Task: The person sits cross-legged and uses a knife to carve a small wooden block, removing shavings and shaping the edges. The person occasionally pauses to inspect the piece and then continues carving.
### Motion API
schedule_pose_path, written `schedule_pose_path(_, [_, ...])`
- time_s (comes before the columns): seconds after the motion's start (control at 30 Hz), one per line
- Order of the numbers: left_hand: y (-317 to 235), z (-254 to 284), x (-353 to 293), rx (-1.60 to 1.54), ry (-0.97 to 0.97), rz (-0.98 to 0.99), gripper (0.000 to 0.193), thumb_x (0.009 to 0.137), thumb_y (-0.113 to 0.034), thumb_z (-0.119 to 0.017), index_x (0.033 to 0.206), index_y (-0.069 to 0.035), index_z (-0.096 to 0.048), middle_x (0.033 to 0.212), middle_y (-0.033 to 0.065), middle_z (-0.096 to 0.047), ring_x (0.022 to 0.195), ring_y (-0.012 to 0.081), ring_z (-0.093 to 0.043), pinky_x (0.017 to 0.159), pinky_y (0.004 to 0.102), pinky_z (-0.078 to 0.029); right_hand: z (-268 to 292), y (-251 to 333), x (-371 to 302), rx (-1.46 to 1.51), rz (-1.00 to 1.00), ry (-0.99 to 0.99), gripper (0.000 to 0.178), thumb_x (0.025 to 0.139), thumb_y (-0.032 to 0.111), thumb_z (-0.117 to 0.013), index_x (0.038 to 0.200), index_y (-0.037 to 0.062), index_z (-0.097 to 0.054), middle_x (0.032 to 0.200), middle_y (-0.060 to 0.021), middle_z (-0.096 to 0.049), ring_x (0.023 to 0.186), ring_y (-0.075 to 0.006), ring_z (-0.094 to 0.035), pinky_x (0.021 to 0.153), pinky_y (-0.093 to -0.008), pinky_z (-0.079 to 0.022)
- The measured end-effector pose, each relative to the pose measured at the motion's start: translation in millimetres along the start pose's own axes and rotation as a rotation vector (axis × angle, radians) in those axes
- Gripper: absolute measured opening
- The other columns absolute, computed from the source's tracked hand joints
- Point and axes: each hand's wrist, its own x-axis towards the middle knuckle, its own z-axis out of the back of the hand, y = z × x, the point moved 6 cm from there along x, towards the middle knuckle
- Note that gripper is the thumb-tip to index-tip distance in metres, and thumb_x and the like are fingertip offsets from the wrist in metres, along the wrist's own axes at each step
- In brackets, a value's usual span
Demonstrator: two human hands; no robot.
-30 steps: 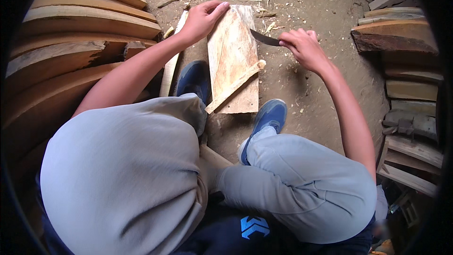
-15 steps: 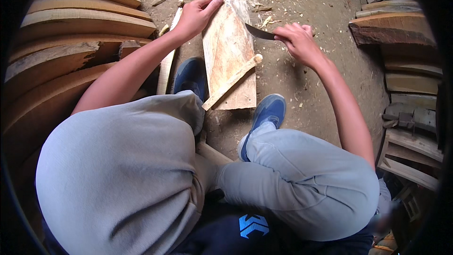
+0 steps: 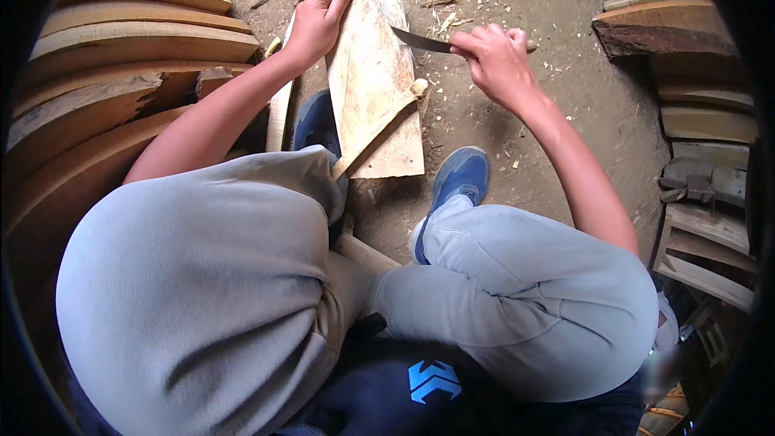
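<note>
A pale, upright-looking wooden board (image 3: 374, 56) is in front of me, its lower end between my shoes. My left hand (image 3: 317, 24) is closed round the board's upper left edge, thumb near the top corner. A narrow wooden strip (image 3: 386, 123) crosses the board's lower part at a slant; whether it is fastened there I cannot tell. My right hand (image 3: 496, 63) is wrapped round the handle of a knife (image 3: 423, 42), right of the board. The dark blade points left, its tip over the board's right side. Most of the handle is hidden by the fingers.
Curved wooden planks (image 3: 145, 40) are stacked along the left. More timber pieces (image 3: 666, 28) and a small wooden frame (image 3: 706, 254) line the right. Shavings (image 3: 446, 23) lie on the dirt floor (image 3: 557, 97). My blue shoes (image 3: 462, 175) flank the board's lower end.
The board, the strip and both hands appear shifted slightly up and left in view. The knife's tip has come from the board's right edge to over its surface. Both grips stay closed.
</note>
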Motion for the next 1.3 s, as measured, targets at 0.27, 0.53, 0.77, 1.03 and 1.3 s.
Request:
schedule_pose_path(0.27, [1,-8,8,-0.04,0.096,-0.069,0.044,0.103,-0.042,-0.054,0.119,-0.003,-0.07,0.105,0.0144,-0.073,0.096,0.0216,-0.068,0.086,0.0317,-0.051,-35,-10,-25,0.018,-0.108,-0.071,0.015,0.097,0.021,-0.06,0.109,0.022,-0.069,0.09,-0.0026,-0.067,0.093,-0.0216,-0.061,0.083,-0.0416,-0.033])
schedule_pose_path(0.53, [-6,-5,4,-0.02,0.094,-0.023,0.042,0.104,-0.039,-0.054,0.117,-0.003,-0.07,0.107,0.0189,-0.072,0.099,0.0284,-0.069,0.088,0.0345,-0.051,-35,-3,-34,0.019,-0.144,-0.066,0.017,0.094,0.012,-0.058,0.105,0.0212,-0.067,0.089,-0.0043,-0.066,0.094,-0.0258,-0.062,0.081,-0.0452,-0.036])
schedule_pose_path(0.77, [-4,-8,4,-0.067,0.111,0.0,0.043,0.104,-0.038,-0.054,0.112,0.001,-0.07,0.099,0.0183,-0.071,0.092,0.0261,-0.068,0.085,0.0346,-0.05,-30,-3,-46,-0.032,-0.143,-0.062,0.025,0.09,0.005,-0.057,0.106,0.0217,-0.067,0.086,-0.0054,-0.065,0.092,-0.0251,-0.062,0.082,-0.0464,-0.039])
schedule_pose_path(1.03, [7,-10,6,-0.095,0.076,0.01,0.041,0.105,-0.037,-0.053,0.116,-0.001,-0.068,0.1,0.0159,-0.07,0.095,0.0213,-0.065,0.087,0.0313,-0.049,-3,-2,-32,-0.168,-0.08,-0.086,0.035,0.086,0.001,-0.058,0.108,0.0237,-0.071,0.084,-0.006,-0.064,0.093,-0.0247,-0.062,0.086,-0.0453,-0.039])
schedule_pose_path(1.3, [10,-16,9,-0.224,0.203,0.039,0.042,0.108,-0.034,-0.049,0.12,0.002,-0.067,0.107,0.0088,-0.068,0.1,0.0137,-0.061,0.09,0.0278,-0.047,-8,12,-43,0.035,-0.27,0.129,0.034,0.085,0.001,-0.058,0.11,0.02,-0.071,0.089,-0.0089,-0.07,0.096,-0.0272,-0.064,0.089,-0.0472,-0.038])
